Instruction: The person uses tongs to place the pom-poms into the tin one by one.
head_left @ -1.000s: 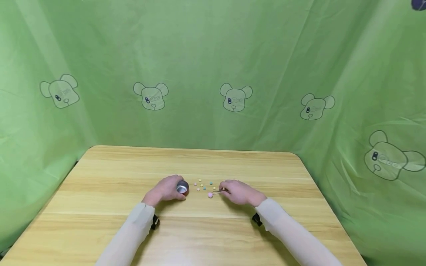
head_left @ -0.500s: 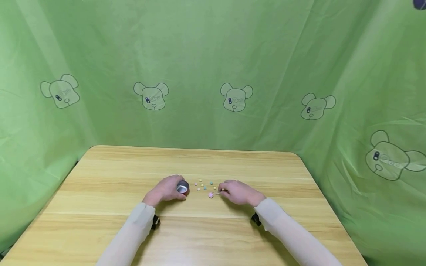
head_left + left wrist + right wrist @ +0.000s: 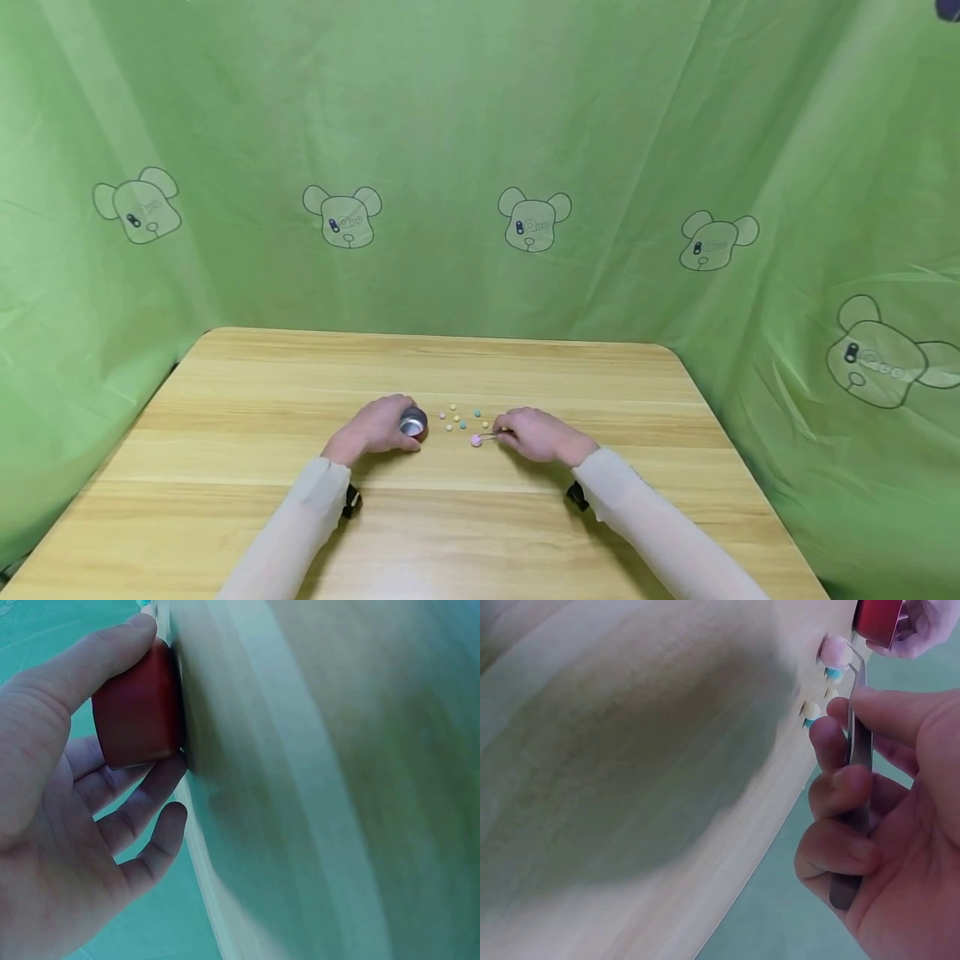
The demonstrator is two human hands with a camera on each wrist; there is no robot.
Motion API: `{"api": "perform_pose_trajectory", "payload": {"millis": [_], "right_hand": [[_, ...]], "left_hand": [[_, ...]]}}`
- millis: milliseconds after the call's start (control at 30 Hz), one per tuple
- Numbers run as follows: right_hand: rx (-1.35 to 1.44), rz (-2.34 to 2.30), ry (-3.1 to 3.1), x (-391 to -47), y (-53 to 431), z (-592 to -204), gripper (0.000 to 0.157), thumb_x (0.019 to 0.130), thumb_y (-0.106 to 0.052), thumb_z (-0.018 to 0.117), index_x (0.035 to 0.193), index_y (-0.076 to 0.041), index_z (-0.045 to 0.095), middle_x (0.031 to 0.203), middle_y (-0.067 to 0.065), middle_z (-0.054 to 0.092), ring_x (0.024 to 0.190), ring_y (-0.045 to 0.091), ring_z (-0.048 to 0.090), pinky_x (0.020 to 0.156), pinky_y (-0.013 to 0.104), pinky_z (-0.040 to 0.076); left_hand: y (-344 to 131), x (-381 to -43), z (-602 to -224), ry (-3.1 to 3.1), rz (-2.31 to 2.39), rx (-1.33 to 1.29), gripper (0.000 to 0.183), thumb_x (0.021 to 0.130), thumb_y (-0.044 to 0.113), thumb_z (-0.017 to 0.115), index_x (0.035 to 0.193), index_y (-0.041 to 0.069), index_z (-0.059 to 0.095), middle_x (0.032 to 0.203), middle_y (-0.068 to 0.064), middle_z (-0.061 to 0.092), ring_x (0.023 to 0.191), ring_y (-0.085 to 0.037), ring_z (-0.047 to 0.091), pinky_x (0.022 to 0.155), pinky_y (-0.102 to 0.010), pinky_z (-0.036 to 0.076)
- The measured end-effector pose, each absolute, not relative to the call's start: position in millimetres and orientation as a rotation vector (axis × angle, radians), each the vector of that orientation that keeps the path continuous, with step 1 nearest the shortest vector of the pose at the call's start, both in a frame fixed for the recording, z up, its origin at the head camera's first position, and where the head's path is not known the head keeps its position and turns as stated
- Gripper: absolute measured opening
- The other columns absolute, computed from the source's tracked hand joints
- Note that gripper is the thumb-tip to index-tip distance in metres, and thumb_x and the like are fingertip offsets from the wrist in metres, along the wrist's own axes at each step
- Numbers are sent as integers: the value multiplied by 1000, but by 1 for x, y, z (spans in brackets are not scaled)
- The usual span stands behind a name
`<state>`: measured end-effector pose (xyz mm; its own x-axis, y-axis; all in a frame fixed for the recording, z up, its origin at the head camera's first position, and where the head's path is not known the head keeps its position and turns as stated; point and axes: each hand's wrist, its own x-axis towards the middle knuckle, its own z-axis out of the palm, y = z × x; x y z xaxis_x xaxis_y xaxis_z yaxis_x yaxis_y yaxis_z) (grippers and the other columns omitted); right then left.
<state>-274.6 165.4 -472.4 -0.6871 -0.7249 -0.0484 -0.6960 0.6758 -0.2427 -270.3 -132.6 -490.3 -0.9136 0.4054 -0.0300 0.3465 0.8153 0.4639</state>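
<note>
My left hand (image 3: 377,427) grips a small round tin (image 3: 139,709), red outside and bare silver inside, with thumb and fingers on opposite sides. In the head view the tin's open mouth faces up and toward me, close on the tabletop. My right hand (image 3: 536,435) holds metal tweezers (image 3: 860,746) with bent tips, thumb and fingers wrapped along the shanks. Those tips are right at a pink ball (image 3: 834,652), the largest of the balls, which lies on the table (image 3: 420,533) to the right of the tin.
Several smaller balls, yellow, blue and pale pink, lie scattered between my hands, among them a blue ball (image 3: 477,413) and a yellow ball (image 3: 453,407). A green curtain (image 3: 435,125) with bear-head prints surrounds the table's back and sides.
</note>
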Motion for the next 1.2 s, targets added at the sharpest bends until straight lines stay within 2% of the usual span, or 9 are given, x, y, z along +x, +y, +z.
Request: {"api": "perform_pose_trajectory", "payload": {"millis": [100, 367, 700, 1200], "right_hand": [[-1194, -302, 2752, -274, 166, -472, 14, 96, -17, 55, 104, -12, 66, 93, -2, 64, 83, 10, 59, 78, 32, 51], [-1247, -301, 2770, -274, 168, -470, 11, 96, -15, 55, 99, -13, 65, 89, -3, 63, 81, 11, 60, 75, 33, 51], [-1227, -347, 2787, -276, 167, -459, 12, 96, -13, 55, 101, -10, 65, 88, -2, 62, 75, 10, 55, 70, 32, 49], [-1288, -416, 2802, -284, 159, -453, 14, 97, -15, 54, 101, -8, 65, 92, 0, 65, 83, 13, 60, 76, 34, 50]], "left_hand": [[-133, -270, -491, 2872, 696, 598, 53, 68, 35, 84, 108, 10, 60, 96, 0, 60, 88, -17, 57, 81, -36, 47], [-133, -270, -493, 2864, 700, 608, 53, 69, 34, 84, 108, 9, 60, 96, 0, 60, 88, -17, 57, 81, -36, 47], [-133, -270, -492, 2864, 710, 598, 53, 68, 33, 84, 109, 9, 60, 97, 0, 60, 89, -17, 57, 82, -37, 47], [-133, -272, -492, 2856, 713, 595, 53, 68, 34, 84, 109, 10, 60, 97, 1, 60, 88, -16, 57, 81, -35, 47]]}}
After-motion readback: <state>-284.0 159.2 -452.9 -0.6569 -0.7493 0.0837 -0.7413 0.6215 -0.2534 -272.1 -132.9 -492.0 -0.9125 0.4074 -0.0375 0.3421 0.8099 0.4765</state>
